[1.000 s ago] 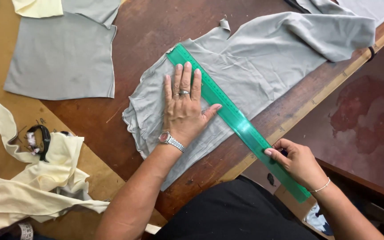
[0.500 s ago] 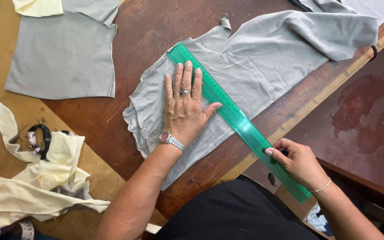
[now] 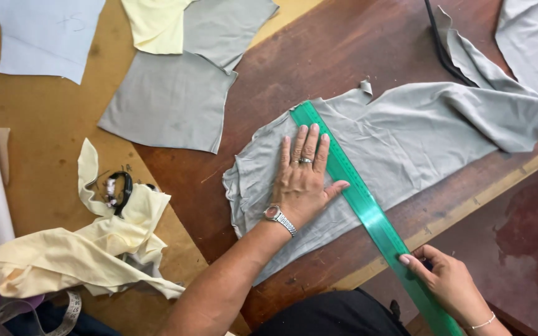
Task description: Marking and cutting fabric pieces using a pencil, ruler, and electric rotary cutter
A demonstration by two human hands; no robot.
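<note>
Left hand (image 3: pixel 303 180) flat, palm down, fingers spread, pressing on the grey cloth (image 3: pixel 406 146); thumb touches the edge of the green ruler (image 3: pixel 359 199). Not gripping anything. Watch on that wrist, ring on 1 finger.

Ruler lies diagonally across the cloth, upper end near the cloth's top edge, lower end running off the tabletop (image 3: pixel 344 56) edge toward the body. Right hand (image 3: pixel 446 283) is closed on that lower end, fingers wrapped over the ruler's edge.

Cloth sits on the dark wood tabletop, wrinkled on the right, smoother under the left hand.

Left of it: a separate grey piece (image 3: pixel 169 102) lying flat, well apart from the hands. Further left, crumpled pale yellow fabric (image 3: pixel 82 255) with black-handled scissors (image 3: pixel 119 190) partly under it. Measuring tape (image 3: pixel 14 309) at bottom left.
</note>
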